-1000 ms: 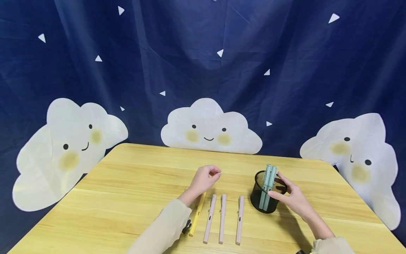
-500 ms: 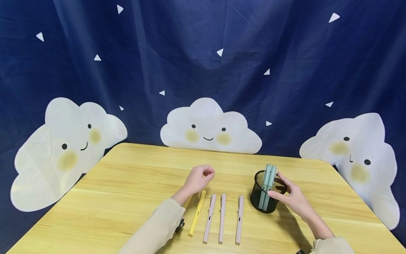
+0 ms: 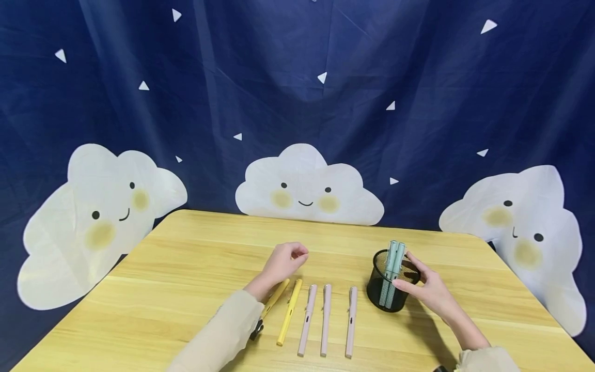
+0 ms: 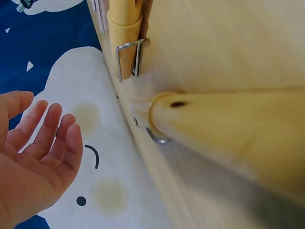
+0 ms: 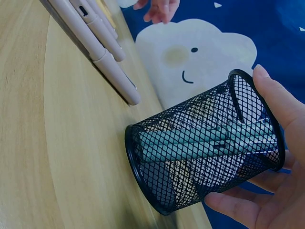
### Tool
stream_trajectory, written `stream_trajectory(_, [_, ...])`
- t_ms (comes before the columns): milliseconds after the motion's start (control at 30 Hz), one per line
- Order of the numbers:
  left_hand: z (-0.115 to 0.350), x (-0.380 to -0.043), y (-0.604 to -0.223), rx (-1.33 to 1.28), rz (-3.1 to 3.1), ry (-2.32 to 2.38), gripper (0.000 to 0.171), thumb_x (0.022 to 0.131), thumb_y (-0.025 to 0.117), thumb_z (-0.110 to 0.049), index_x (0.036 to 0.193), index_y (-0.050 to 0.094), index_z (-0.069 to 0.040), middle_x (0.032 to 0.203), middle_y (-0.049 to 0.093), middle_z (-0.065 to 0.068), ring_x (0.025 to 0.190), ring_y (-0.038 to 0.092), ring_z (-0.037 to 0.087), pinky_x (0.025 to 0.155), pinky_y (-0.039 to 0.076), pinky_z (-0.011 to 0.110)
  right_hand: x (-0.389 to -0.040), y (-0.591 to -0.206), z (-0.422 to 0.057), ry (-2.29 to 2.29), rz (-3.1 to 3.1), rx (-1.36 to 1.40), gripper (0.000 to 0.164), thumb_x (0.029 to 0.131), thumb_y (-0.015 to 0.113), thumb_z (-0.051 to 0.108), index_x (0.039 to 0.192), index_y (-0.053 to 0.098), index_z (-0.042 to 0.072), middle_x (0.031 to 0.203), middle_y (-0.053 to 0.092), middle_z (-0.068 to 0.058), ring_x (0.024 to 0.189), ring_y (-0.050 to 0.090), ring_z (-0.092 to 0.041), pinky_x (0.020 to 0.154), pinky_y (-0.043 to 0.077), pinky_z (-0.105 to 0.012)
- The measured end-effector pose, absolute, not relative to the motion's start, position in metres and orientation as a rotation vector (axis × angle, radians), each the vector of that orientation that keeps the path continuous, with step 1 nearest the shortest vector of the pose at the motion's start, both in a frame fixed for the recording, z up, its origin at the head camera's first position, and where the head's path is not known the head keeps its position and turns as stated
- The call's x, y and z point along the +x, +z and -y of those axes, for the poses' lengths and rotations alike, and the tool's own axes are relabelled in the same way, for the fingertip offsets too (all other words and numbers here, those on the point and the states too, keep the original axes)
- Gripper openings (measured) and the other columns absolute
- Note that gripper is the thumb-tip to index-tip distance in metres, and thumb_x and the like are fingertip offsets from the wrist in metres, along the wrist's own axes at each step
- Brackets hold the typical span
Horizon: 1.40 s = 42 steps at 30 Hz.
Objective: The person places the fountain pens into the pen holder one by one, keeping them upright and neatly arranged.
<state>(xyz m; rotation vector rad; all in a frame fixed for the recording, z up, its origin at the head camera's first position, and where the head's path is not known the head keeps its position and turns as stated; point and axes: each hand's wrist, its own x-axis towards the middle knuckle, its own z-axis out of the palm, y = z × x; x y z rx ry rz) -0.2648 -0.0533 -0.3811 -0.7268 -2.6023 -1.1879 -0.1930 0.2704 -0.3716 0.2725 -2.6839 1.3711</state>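
My right hand (image 3: 432, 293) holds a black mesh pen cup (image 3: 375, 284) by its right side, thumb and fingers spread around the rim. Two green pens (image 3: 394, 263) stand in the cup, leaning together; the right wrist view shows them through the mesh (image 5: 147, 183). Left of it, my left hand (image 3: 281, 262) hovers over the table with loosely bent fingers and nothing in them. Under that forearm lies a yellow pen (image 3: 276, 298), partly covered by the sleeve. A second yellow pen (image 3: 289, 313) lies beside it, then three pale pink pens (image 3: 326, 320) to the right.
The pens lie on a wooden table (image 3: 209, 248), roughly parallel, caps pointing away from me. Behind the table's far edge hangs a dark blue curtain (image 3: 279, 103) with white clouds and small triangles. A dark strap piece sits at the left wrist (image 3: 256, 329).
My left hand has drifted left, uncovering more of the two yellow pens. The right hand, the pen cup and the pink pens have stayed in place.
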Motion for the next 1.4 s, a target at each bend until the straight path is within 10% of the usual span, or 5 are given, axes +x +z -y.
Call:
stream_trajectory(667, [0.077, -0.261, -0.380, -0.795, 2.680, -1.070, 0.013, 0.085, 0.057, -0.011, 0.090, 0.065, -0.001, 0.077, 0.060, -0.001, 0.070, 0.053, 0.012, 0.065, 0.046, 0.025, -0.193, -0.371, -0.270, 1.398, 2.683, 0.272, 0.079, 0.082, 0.064, 0.018, 0.141, 0.016, -0.001, 0.134, 0.028, -0.032, 0.119, 0.031, -0.046, 0.091, 0.034, -0.051])
stream_trajectory(1000, [0.087, -0.261, -0.383, -0.944, 2.772, -1.059, 0.017, 0.084, 0.056, -0.007, 0.096, 0.064, 0.002, 0.076, 0.060, 0.002, 0.068, 0.054, 0.013, 0.061, 0.045, 0.024, -0.193, -0.371, -0.271, 1.382, 2.693, 0.265, 0.078, 0.082, 0.065, 0.019, 0.141, 0.016, -0.001, 0.133, 0.032, -0.030, 0.117, 0.036, -0.042, 0.082, 0.043, -0.027])
stream_trajectory(1400, [0.102, -0.257, -0.384, -1.026, 2.887, -1.016, 0.021, 0.083, 0.058, -0.007, 0.101, 0.063, 0.003, 0.069, 0.057, 0.003, 0.058, 0.047, 0.010, 0.054, 0.042, 0.023, -0.193, -0.372, -0.270, 1.406, 2.682, 0.271, 0.079, 0.083, 0.064, 0.018, 0.141, 0.015, -0.001, 0.134, 0.029, -0.031, 0.118, 0.032, -0.045, 0.091, 0.035, -0.050])
